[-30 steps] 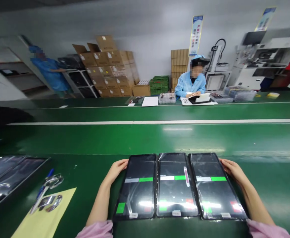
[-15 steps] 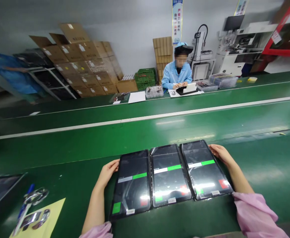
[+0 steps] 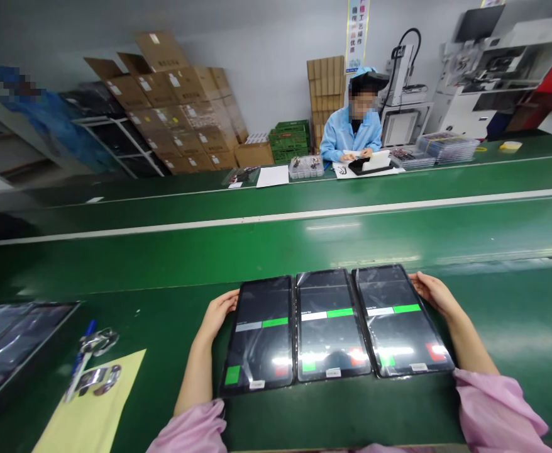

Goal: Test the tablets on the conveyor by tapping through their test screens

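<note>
Three black tablets lie side by side on the green bench, screens up and lit with green, white and red blocks. My left hand [image 3: 218,316] is at the outer long edge of the left tablet [image 3: 261,340], fingers curled against it near the top. At the far side, my right hand [image 3: 434,294] holds the outer edge of the right tablet [image 3: 401,330] in the same way; its fingertips are partly hidden. Between them sits the middle tablet [image 3: 330,336], touched by neither hand. Each tablet has a small white label at its lower edge.
Left of me are a yellow sheet [image 3: 101,409] bearing shiny metal pieces, a blue-and-white pen [image 3: 82,358] and a dark tray [image 3: 26,346] of tablets. Across the green bench [image 3: 238,245], a co-worker [image 3: 351,135] sits by stacked plastic trays [image 3: 448,148]. Cardboard boxes [image 3: 186,119] stand behind.
The pink-and-white slider bar on the middle tablet's screen is gone. My view has swung and tilted; both hands stay at the outer tablets' edges.
</note>
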Action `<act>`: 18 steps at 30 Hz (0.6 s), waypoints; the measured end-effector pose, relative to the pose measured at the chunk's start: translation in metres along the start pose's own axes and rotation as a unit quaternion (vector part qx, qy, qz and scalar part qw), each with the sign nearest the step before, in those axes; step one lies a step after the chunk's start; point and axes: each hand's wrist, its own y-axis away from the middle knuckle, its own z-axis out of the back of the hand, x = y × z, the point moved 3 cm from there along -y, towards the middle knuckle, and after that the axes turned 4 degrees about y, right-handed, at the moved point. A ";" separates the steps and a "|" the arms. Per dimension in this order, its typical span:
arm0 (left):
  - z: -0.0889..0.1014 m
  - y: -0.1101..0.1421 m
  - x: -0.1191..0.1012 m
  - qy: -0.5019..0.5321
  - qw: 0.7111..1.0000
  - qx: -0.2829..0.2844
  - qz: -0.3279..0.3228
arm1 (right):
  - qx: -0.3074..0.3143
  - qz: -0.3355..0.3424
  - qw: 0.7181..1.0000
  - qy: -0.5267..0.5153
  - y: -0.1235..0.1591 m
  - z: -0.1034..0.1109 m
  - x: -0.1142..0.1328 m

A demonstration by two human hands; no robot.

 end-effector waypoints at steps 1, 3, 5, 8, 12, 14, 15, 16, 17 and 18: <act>0.000 0.000 0.000 0.002 1.000 -0.001 0.001 | -0.001 -0.001 1.000 -0.002 0.001 -0.001 0.001; 0.000 0.000 0.000 0.007 1.000 -0.001 0.002 | -0.004 -0.003 1.000 -0.003 0.001 -0.002 0.002; 0.000 0.000 0.000 0.011 1.000 0.000 0.002 | -0.009 -0.003 1.000 -0.001 0.002 -0.002 0.002; 0.000 0.000 0.001 0.012 1.000 0.004 0.000 | -0.024 -0.004 1.000 0.001 0.001 -0.001 0.002; 0.000 -0.001 0.002 0.011 1.000 0.010 -0.004 | -0.034 -0.016 0.999 0.002 0.001 0.000 0.001; 0.000 -0.002 0.003 0.008 1.000 0.010 -0.006 | -0.038 -0.023 0.999 -0.002 0.001 0.000 0.002; -0.001 -0.002 0.003 0.007 1.000 0.010 -0.008 | -0.042 -0.027 0.999 -0.005 0.001 -0.001 0.003; -0.002 -0.002 0.004 0.004 1.000 0.010 -0.009 | -0.047 -0.031 0.998 -0.007 0.001 -0.002 0.004; -0.003 -0.002 0.004 0.001 1.000 0.011 -0.012 | -0.053 -0.035 0.998 -0.009 0.001 -0.002 0.005; -0.004 -0.001 0.004 -0.002 1.000 0.011 -0.015 | -0.061 -0.037 0.997 -0.008 0.002 -0.003 0.007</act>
